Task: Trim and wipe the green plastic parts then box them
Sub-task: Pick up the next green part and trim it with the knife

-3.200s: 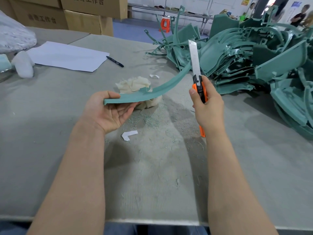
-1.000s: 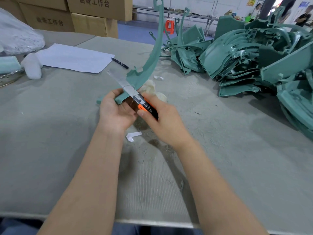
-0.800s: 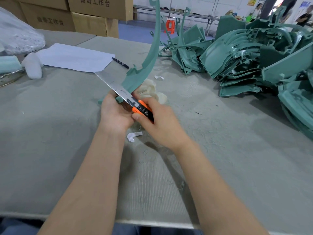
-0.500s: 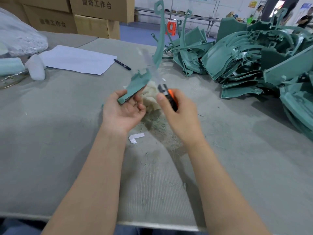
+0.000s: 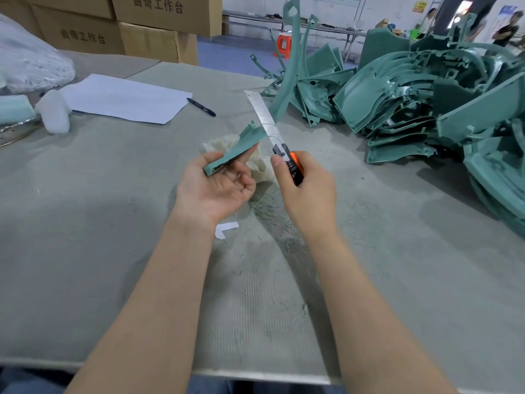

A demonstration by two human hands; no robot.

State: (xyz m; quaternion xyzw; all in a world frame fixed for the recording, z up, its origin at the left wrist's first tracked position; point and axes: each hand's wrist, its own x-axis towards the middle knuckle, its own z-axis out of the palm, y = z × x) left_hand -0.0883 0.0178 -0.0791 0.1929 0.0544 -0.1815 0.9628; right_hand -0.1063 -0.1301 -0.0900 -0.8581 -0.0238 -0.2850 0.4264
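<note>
Head view, centre of frame: left hand (image 5: 216, 189) palm up, thumb pinching the lower end of the part (image 5: 241, 140), its long curve rising toward upper centre. Right hand (image 5: 306, 191) clenched round the knife (image 5: 265, 120), blade run far out and crossing the part's edge, above the cloth (image 5: 262, 169) on the surface (image 5: 113, 194). Likely risks: a slip of that long blade into the left palm under a hard push; flexing or snapping of the blade; gouging the part through so light a pinch.

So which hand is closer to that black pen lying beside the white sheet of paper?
The left. The left hand, holding the curved green plastic part, sits just short of the black pen; the right hand, gripping the orange utility knife, is farther off to the right.
</note>
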